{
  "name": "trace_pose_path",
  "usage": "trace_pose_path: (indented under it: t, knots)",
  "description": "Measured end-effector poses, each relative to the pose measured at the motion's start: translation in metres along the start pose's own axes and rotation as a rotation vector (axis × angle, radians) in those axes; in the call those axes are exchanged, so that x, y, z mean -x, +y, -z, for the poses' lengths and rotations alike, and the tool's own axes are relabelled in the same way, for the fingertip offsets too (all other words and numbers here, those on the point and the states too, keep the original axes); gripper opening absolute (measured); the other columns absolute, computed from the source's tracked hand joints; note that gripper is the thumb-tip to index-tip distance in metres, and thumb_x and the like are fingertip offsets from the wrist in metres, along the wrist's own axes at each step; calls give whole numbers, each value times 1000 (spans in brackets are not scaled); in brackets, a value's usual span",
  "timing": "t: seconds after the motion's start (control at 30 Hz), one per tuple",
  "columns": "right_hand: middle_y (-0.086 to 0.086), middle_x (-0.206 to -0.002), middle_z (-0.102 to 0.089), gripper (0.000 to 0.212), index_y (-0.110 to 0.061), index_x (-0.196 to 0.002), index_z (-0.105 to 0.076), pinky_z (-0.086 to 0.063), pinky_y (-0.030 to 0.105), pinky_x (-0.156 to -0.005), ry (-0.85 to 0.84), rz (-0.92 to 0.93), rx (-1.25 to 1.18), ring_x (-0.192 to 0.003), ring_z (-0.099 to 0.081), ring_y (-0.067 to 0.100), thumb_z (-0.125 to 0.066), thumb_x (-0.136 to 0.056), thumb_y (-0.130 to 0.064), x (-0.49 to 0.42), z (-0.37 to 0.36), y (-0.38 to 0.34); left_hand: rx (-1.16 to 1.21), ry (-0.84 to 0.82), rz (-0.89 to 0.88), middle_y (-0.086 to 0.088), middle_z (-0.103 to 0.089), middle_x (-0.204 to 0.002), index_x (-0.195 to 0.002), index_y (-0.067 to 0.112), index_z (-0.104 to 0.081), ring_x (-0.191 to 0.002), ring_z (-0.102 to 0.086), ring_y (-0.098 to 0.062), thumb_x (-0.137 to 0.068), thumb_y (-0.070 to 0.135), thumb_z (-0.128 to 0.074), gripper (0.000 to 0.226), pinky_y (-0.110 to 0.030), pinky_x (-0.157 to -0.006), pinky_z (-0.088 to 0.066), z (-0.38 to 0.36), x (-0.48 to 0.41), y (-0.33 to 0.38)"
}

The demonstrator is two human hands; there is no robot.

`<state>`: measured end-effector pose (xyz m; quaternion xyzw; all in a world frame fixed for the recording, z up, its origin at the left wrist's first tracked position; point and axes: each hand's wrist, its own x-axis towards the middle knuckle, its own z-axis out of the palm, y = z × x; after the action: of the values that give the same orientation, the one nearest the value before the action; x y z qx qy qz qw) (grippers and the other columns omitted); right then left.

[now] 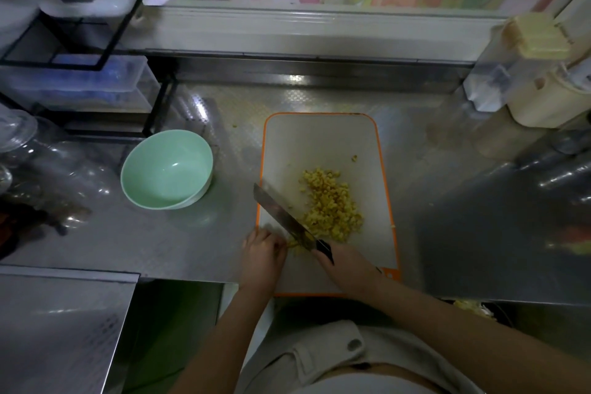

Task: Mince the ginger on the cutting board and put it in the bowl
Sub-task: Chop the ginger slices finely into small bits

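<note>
Ginger (pixel 332 205) lies diced; right hand (pixel 348 265) clamps the knife (pixel 281 214), left hand (pixel 263 249) curls onto uncut pieces (pixel 295 248) to steady them; bowl (pixel 128 169) at 9 o'clock.

Loose heap of yellow chopped ginger (pixel 332 205), mid-right on white orange-rimmed plastic cutting board (pixel 319 137). Mint-green round bowl (pixel 166 166) upright, left of board, apart.

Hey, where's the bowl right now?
In the head view the bowl sits on the counter left of the cutting board, not touching it, beyond the left hand.
</note>
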<state>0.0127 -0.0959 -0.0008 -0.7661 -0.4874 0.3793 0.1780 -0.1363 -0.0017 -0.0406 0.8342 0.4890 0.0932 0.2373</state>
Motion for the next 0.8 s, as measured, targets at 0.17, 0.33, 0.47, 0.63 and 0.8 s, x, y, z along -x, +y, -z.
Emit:
trace_pose_path:
  t: [0.17,0.33,0.47,0.63,0.8]
  knots:
    - [14,-96,-64,31,-6,-104,-58,-28,20,-61,45,-38,16,-87,-60,28,-42,-99,-31,2,4,-1,13,-29,-6,-6,-64,-84,-81,14,-71,-89,-56,-28,-80,14,-67,4,-35,-76,-40,-1,0,1]
    - [-7,-68,-46,19,-15,-87,-48,-27,17,-57,36,-10,-18,-63,-47,12,-43,-99,-29,10,11,-6,67,4,-38,-6,-66,-82,-84,12,-72,-82,-60,-28,-78,11,-69,7,-34,-73,-45,-2,2,10]
    - [-2,-71,-48,19,-15,-87,-49,-27,18,-55,30,13,-26,-61,-45,10,-44,-98,-29,13,5,-5,66,25,18,-9,-63,-85,-84,10,-68,-84,-60,-32,-72,11,-70,12,-39,-74,-46,0,6,4]
    - [5,-80,-54,34,-8,-95,-56,-39,27,-61,4,-61,1,-69,-51,17,-43,-97,-39,9,-12,4,29,27,13,-6,-61,-75,-69,13,-67,-77,-59,-31,-69,4,-73,11,-32,-67,-39,4,7,3]
    - [-7,-64,-42,27,-17,-81,-46,-32,24,-49,-24,-100,17,-53,-41,4,-40,-98,-37,7,-16,0,31,23,11,-6,-62,-77,-70,14,-68,-77,-58,-30,-70,5,-73,10,-30,-67,-34,2,6,1]
